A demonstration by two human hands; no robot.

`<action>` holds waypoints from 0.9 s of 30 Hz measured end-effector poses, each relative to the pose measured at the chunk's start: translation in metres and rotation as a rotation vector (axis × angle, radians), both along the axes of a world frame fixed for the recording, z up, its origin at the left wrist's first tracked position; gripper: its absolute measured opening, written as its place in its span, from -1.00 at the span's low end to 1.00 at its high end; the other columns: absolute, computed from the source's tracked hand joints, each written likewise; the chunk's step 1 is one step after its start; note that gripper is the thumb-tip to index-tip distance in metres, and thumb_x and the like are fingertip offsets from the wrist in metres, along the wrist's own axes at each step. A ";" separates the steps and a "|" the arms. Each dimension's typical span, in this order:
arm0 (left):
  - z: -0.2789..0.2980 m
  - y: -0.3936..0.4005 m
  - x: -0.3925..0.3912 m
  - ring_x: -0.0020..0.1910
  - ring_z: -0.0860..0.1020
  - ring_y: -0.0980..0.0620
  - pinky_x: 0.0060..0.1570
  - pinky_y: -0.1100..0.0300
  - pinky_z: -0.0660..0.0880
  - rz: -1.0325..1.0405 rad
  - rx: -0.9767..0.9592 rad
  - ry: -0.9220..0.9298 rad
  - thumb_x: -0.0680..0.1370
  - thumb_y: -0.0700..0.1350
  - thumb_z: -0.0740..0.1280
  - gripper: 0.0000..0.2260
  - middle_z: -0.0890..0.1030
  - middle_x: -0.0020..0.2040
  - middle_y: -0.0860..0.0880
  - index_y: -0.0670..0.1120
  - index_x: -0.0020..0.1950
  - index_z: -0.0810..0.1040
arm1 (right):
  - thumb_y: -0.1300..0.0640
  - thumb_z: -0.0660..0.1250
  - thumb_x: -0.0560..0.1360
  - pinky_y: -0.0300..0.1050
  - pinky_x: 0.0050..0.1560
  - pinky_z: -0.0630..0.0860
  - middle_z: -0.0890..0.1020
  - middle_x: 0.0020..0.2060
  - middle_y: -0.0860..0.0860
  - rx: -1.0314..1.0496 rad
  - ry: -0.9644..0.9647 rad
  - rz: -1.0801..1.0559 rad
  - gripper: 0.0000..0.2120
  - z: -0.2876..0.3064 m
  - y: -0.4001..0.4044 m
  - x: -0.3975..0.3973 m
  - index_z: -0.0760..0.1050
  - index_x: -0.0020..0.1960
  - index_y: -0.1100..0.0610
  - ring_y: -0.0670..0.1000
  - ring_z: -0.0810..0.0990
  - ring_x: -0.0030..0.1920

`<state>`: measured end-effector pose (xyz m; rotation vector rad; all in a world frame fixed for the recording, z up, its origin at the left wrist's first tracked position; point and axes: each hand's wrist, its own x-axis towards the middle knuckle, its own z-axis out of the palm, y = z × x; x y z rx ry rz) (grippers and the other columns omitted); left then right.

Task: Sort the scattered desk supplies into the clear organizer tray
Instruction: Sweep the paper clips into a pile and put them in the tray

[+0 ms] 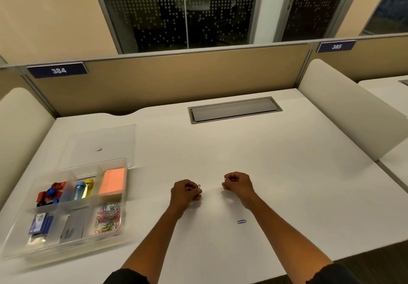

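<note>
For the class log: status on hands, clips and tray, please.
Left hand and right hand each pinch a paper clip. Blue clip loose on desk. Organizer tray left, path clear.

Smooth, matt off-white laminate on the flat desk top [242,151]. Clear, glossy moulded plastic for the compartmented organizer tray [13,248] and its flat lid [114,138]. Coloured coated wire in the heaped paper clips [108,217]. Matt orange paper on the sticky-note pad [111,181]. Brushed grey metal on the rectangular cable hatch [234,109]. Tan woven cloth over the rear partition [176,78].
</note>
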<state>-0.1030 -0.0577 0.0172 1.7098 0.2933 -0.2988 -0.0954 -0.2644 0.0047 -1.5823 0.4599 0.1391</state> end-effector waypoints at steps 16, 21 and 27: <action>0.040 0.132 -0.022 -0.18 0.65 0.05 -0.12 0.16 0.58 0.267 0.261 -0.237 0.42 -0.23 0.46 -0.90 0.70 -0.19 -0.02 -0.10 -0.08 0.68 | 0.36 0.38 0.46 -0.06 0.01 0.61 0.66 -0.07 0.26 0.204 -0.054 0.441 -0.82 0.042 0.181 0.005 0.58 0.06 0.32 0.15 0.66 -0.07; 0.041 0.176 -0.041 -0.15 0.62 0.08 -0.07 0.28 0.53 0.366 0.427 -0.260 0.45 -0.20 0.45 -0.90 0.69 -0.13 -0.02 -0.13 -0.05 0.68 | 0.34 0.36 0.47 -0.06 0.03 0.62 0.68 -0.09 0.20 0.097 -0.086 0.565 -0.82 0.045 0.234 -0.001 0.60 0.06 0.28 0.13 0.68 -0.06; 0.038 0.209 -0.063 -0.18 0.60 0.09 -0.11 0.34 0.45 0.359 0.579 -0.264 0.45 -0.20 0.45 -0.89 0.70 -0.12 -0.07 -0.14 -0.04 0.69 | 0.32 0.33 0.47 -0.08 0.04 0.62 0.69 -0.09 0.11 -0.069 -0.105 0.655 -0.79 0.049 0.282 -0.011 0.62 0.08 0.21 0.04 0.68 -0.08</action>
